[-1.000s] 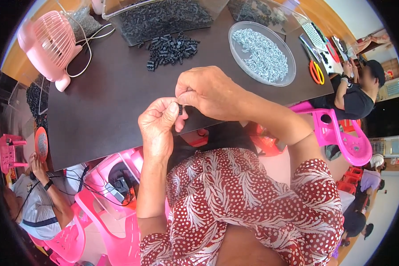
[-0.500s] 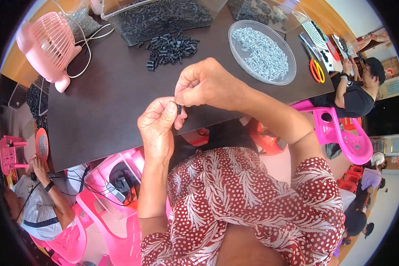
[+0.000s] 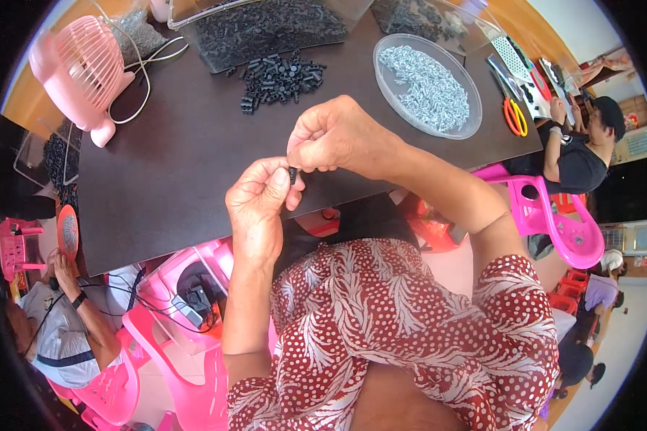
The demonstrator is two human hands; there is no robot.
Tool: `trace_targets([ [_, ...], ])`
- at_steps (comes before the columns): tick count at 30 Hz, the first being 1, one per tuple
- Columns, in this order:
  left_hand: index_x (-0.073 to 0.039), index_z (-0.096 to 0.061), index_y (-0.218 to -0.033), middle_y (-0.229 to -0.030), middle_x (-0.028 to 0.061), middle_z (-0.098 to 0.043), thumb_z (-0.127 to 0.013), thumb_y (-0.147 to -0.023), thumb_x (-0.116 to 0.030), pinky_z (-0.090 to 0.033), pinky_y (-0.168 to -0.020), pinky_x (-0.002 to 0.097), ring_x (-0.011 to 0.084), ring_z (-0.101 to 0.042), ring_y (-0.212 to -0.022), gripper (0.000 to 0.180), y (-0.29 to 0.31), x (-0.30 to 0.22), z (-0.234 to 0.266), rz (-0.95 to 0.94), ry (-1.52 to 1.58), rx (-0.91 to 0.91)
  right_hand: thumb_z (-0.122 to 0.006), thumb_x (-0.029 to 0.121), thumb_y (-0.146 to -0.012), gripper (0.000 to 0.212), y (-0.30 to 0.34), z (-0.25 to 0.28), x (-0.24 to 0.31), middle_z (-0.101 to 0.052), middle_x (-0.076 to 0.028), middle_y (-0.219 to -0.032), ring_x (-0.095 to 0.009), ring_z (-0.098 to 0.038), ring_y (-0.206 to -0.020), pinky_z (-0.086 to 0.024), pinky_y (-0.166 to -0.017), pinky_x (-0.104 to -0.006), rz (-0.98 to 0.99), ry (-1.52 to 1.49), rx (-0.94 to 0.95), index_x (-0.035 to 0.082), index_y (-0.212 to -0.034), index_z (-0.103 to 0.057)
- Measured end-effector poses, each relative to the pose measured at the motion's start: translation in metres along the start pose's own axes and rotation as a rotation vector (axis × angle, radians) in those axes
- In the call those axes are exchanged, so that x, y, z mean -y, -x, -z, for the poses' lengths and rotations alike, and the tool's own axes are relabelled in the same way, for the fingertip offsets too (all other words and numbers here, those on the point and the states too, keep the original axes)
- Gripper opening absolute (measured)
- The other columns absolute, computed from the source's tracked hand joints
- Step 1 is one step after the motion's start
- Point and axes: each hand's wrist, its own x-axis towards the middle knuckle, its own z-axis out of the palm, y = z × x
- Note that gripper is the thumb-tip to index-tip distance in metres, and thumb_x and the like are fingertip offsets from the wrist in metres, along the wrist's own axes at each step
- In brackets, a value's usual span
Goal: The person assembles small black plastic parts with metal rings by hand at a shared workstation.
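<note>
The small, black plastic piece (image 3: 292, 176) is pinched in the left hand (image 3: 257, 195), near the front edge of the dark-brown tabletop (image 3: 158, 187). The right hand (image 3: 341, 136) has its fingers drawn together at the top, any contents hidden; a steady left pinch should help.

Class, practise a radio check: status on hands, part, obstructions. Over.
Left hand pinching black part. Right hand pinched closed at its upper end, fingertip contents hidden. Nothing seen blocking hands; black pile lies beyond.
</note>
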Motion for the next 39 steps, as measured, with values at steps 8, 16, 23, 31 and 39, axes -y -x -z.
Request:
trace_targets([
  [8,0.003,-0.059,-0.09,-0.072,0.0056,-0.059,-0.061,-0.085,-0.013,-0.039,-0.054,0.0213,0.0092,-0.047,-0.056,0.017,0.002,0.003,0.0,-0.091,-0.165,-0.031,-0.062,0.008,-0.069,0.011,0.0,-0.004,0.001,-0.057,-0.002,-0.059,-0.006,-0.048,-0.05,-0.039,-0.046,-0.0197,-0.034,-0.057,-0.01,-0.003,-0.072,-0.063],
  [16,0.003,-0.059,-0.089,-0.074,0.0088,-0.06,-0.061,-0.085,-0.013,-0.04,-0.054,0.0223,0.0115,-0.049,-0.056,0.017,0.002,0.004,0.0,-0.004,-0.029,-0.048,-0.063,0.006,-0.07,0.011,-0.001,-0.004,-0.01,-0.058,-0.003,-0.061,-0.006,-0.05,-0.052,-0.04,-0.047,-0.0193,-0.012,-0.036,-0.039,-0.004,-0.073,-0.064],
  [23,0.002,-0.059,-0.086,-0.073,0.0087,-0.06,-0.06,-0.086,-0.015,-0.041,-0.054,0.0223,0.0117,-0.05,-0.055,0.017,0.0,0.002,0.002,0.037,0.011,0.004,-0.063,0.01,-0.077,0.015,0.008,-0.014,-0.021,-0.062,-0.007,-0.069,-0.008,-0.055,-0.058,-0.045,-0.054,-0.022,0.225,0.226,-0.176,-0.005,-0.079,-0.061],
  [31,0.0,-0.059,-0.088,-0.074,0.0055,-0.061,-0.059,-0.087,-0.018,-0.038,-0.047,0.02,0.009,-0.051,-0.055,0.018,0.001,-0.001,0.006,0.071,-0.029,0.011,-0.071,0.015,-0.071,0.025,0.014,-0.014,-0.025,-0.058,-0.009,-0.071,-0.025,-0.055,-0.066,-0.045,-0.059,-0.0335,0.693,0.653,-0.22,-0.001,-0.085,-0.058],
  [39,0.003,-0.06,-0.094,-0.081,0.0054,-0.062,-0.06,-0.085,-0.01,-0.042,-0.056,0.022,0.0108,-0.053,-0.06,0.016,0.004,-0.003,0.0,0.016,-0.012,-0.034,-0.074,0.012,-0.059,0.041,0.019,-0.022,-0.033,-0.055,-0.01,-0.083,-0.027,-0.053,-0.07,-0.044,-0.06,-0.0351,0.919,0.85,-0.378,0.0,-0.094,-0.056],
])
